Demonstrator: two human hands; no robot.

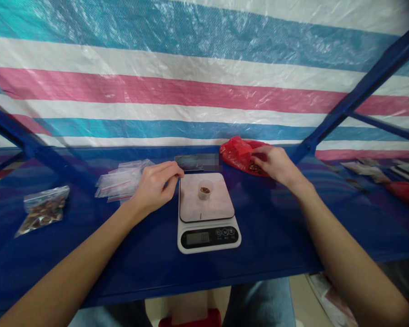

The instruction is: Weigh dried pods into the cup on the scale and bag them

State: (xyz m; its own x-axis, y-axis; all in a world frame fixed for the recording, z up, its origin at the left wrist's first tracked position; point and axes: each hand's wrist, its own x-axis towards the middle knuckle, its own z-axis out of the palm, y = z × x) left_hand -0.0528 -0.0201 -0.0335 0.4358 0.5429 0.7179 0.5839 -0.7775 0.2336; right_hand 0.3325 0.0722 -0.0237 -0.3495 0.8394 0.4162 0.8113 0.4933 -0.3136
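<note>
Pinching sparingly suits the right hand (274,163), narrow at the red bag (236,150) by the worktop's (272,236) back edge — left hand (158,184) narrow, holds unclear.

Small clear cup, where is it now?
In the head view, the small clear cup stands mid-picture on the white scale, right of the left hand and left of the red bag.

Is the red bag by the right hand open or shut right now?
Open: brown pieces show in the mouth of the red bag, with the right hand at the opening.
</note>
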